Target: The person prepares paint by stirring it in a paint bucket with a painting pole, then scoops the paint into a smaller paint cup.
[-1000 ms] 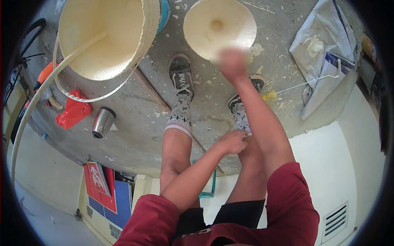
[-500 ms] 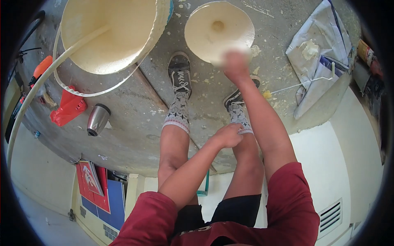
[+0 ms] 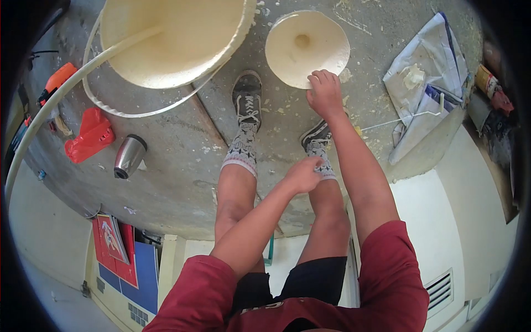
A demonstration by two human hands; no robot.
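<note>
A round, shallow cream-coated bowl (image 3: 285, 52) with a small darker circle in its middle lies on the floor before my feet. My right hand (image 3: 326, 97) is at its near rim, the fingers curled over the edge. Lower down, my left hand (image 3: 303, 175) is closed in front of my right shin, by the patterned sock (image 3: 318, 152); what it holds, if anything, is hidden. Left of the bowl stands a large bucket (image 3: 166, 44), cream-crusted inside, with its pale handle hanging down and a pale hose or stick leaning into it.
On the left lie a steel tumbler (image 3: 130, 156), a red plastic bag (image 3: 90, 135) and an orange-handled tool (image 3: 58, 77). A crumpled white sack (image 3: 426, 61) and a thin bent rod lie at the right. My shoes (image 3: 246, 99) stand on the splattered concrete floor.
The view has shifted, moving the bucket and bowl rightward in the picture. My right hand, blurred before, is now sharp at the bowl's rim. My left hand stays near the shin.
</note>
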